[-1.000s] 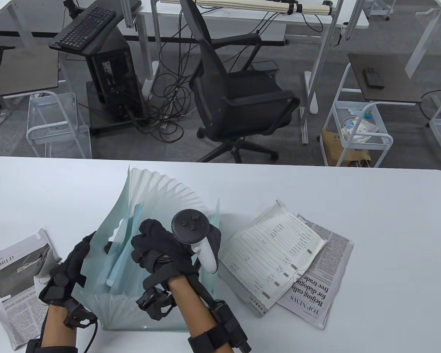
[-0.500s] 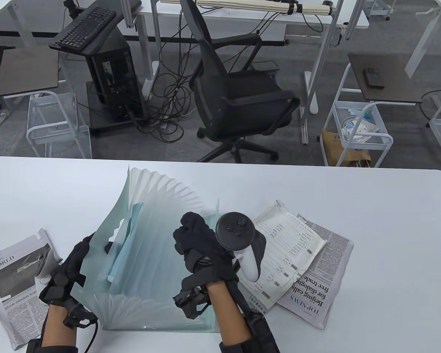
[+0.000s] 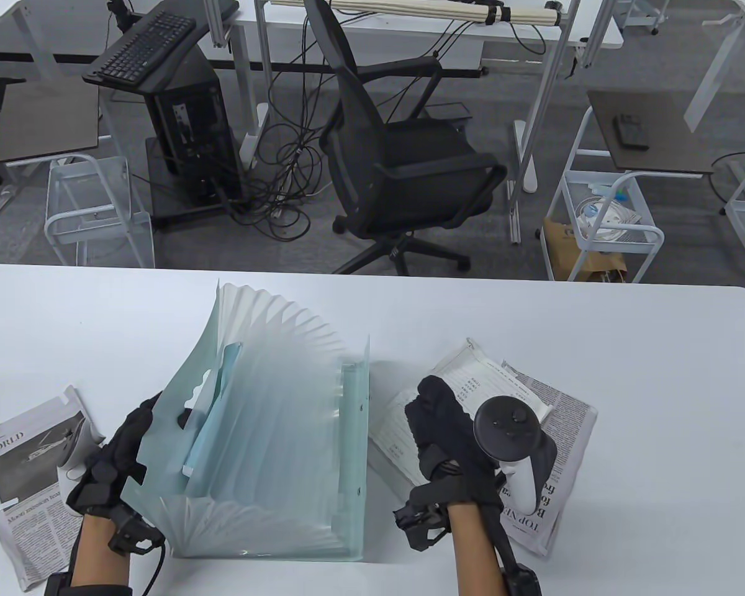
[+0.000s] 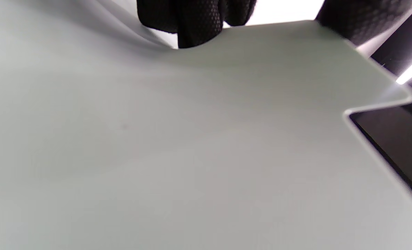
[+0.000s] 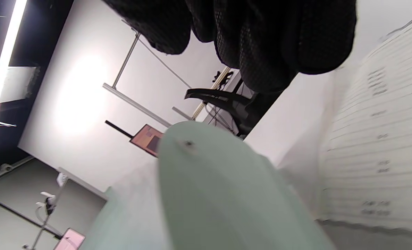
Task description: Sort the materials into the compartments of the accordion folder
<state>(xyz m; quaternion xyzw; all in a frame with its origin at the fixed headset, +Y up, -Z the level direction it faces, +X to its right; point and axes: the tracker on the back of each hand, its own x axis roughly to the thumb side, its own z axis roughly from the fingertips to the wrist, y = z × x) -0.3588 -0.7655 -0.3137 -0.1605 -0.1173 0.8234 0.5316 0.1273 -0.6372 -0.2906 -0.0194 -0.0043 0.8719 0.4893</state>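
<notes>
The pale green accordion folder (image 3: 273,434) stands fanned open on the white table, left of centre. A blue sheet (image 3: 214,403) sits in one of its left compartments. My left hand (image 3: 127,434) grips the folder's left cover; in the left wrist view my fingers (image 4: 195,21) hook over the cover's top edge (image 4: 192,139). My right hand (image 3: 437,416) is over a printed form sheet (image 3: 472,375) to the right of the folder and holds nothing. In the right wrist view its fingers (image 5: 261,41) hang just above the form (image 5: 376,146), beside the folder's right cover (image 5: 226,194).
The form lies on a folded newspaper (image 3: 565,428). A second newspaper (image 3: 18,478) lies at the table's left front, partly under my left hand. An office chair (image 3: 403,167) stands beyond the table's far edge.
My right hand has left the folder's compartments and moved right, to over the form sheet. The folder's right cover now stands in plain sight. My left hand has not moved.
</notes>
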